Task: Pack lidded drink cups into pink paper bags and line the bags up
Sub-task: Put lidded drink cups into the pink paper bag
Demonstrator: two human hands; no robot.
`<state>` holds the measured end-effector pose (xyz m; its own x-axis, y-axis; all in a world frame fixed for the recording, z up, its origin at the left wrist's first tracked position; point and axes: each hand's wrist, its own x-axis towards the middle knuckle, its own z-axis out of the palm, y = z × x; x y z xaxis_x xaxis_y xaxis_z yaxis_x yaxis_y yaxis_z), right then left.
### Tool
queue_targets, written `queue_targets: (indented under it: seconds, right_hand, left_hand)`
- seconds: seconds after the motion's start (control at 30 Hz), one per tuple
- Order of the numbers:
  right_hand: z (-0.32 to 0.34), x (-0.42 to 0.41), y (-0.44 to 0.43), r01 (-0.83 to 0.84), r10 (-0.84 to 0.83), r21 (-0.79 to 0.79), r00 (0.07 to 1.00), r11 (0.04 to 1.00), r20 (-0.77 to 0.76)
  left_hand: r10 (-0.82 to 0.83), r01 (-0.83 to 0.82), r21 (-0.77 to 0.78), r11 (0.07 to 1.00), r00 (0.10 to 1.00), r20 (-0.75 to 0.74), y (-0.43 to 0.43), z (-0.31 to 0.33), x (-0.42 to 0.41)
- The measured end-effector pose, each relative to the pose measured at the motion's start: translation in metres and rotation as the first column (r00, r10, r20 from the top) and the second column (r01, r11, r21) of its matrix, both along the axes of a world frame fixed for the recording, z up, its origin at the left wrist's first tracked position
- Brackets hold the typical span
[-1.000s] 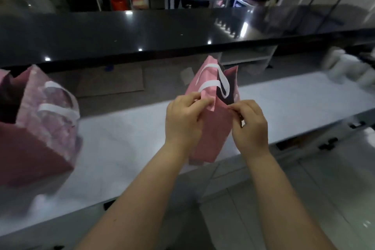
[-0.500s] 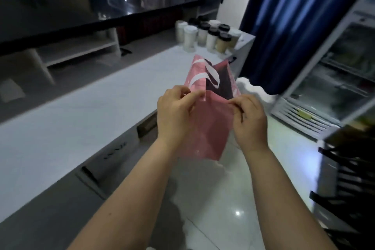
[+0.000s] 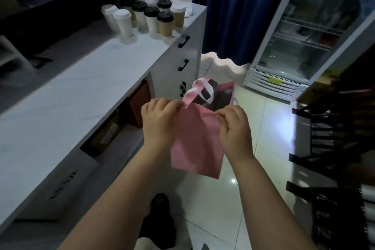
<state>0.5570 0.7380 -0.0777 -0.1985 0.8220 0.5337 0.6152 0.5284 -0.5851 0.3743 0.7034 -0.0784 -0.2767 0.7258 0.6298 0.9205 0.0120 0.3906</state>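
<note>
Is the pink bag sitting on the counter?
No: the left hand and right hand hold the pink bag by its top edge above the floor, beside the counter.

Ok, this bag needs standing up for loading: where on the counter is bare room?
The counter has bare room for the bag from its near end up to the cups, front edge to back edge. The far end is crowded: cups stand packed almost to the corner.

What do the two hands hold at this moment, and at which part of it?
One pink paper bag, in the air. The left hand and the right hand each pinch its top rim, one at each side.
</note>
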Motion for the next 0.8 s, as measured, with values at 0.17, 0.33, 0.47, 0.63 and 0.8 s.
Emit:
queue_targets:
  seconds: [0.17,0.33,0.47,0.63,0.8]
  right_hand:
    - [0.014,-0.042,0.065,-0.017,0.018,0.05,0.999,0.999,-0.035]
    - [0.043,-0.135,0.143,-0.138,0.148,0.216,0.988,0.967,-0.033]
    - [0.071,-0.212,0.205,-0.214,0.229,0.248,0.973,0.945,-0.035]
    - [0.087,-0.307,0.261,-0.331,0.354,0.309,0.935,0.892,-0.019]
    - [0.068,-0.384,0.283,-0.506,0.521,0.23,0.854,0.831,-0.003]
  left_hand:
    - [-0.03,0.024,0.13,0.991,0.999,0.041,0.062,0.02,-0.064]
    - [0.015,-0.057,0.307,0.95,0.991,0.135,0.127,0.056,-0.14]
    - [0.059,-0.101,0.382,0.919,0.991,0.12,0.172,0.082,-0.215]
    - [0.145,-0.173,0.448,0.877,0.985,0.098,0.215,0.09,-0.299]
    - [0.308,-0.344,0.373,0.862,0.939,0.155,0.22,0.066,-0.369]
